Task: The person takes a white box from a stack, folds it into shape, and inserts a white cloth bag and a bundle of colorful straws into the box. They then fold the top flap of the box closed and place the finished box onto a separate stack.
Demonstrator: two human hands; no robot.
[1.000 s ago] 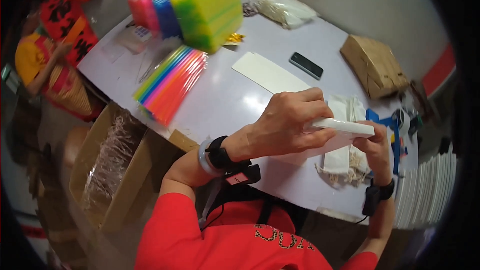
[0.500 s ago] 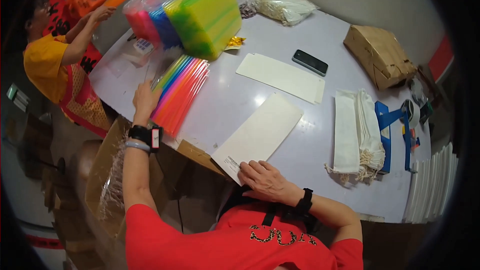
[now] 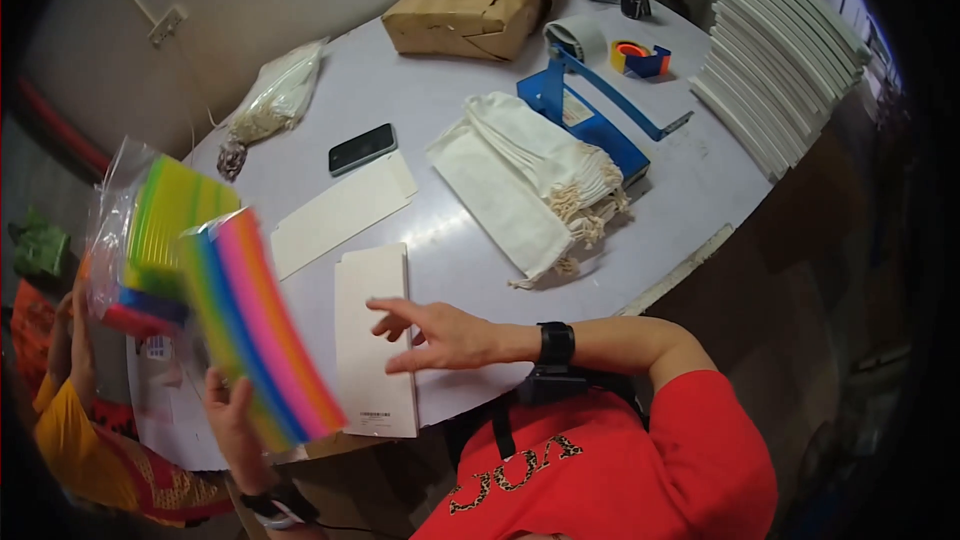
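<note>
My left hand (image 3: 234, 425) grips a flat rainbow-striped pack (image 3: 262, 325) in clear film by its lower left side. The pack is lifted and tilted at the left, slightly blurred. My right hand (image 3: 435, 332) is open, fingers spread, over a white flattened box (image 3: 372, 285) near the table's front edge; I cannot tell whether it touches it. Another white flattened box (image 3: 340, 210) lies farther back. A clear bag (image 3: 180, 225) of more coloured packs, yellow-green, blue and pink, stands behind the held pack.
The white table (image 3: 440, 210) carries a black phone (image 3: 362, 149), white drawstring pouches (image 3: 520, 180), a blue tape dispenser (image 3: 590, 130), a brown paper parcel (image 3: 475, 5) and a bag of white items (image 3: 278, 90). White boards (image 3: 775, 60) are stacked at right. A co-worker (image 3: 75, 430) is at far left.
My left hand has lifted the rainbow-striped pack from the table. My right hand has come off the box corner and opened over the box. The view has turned rightward.
</note>
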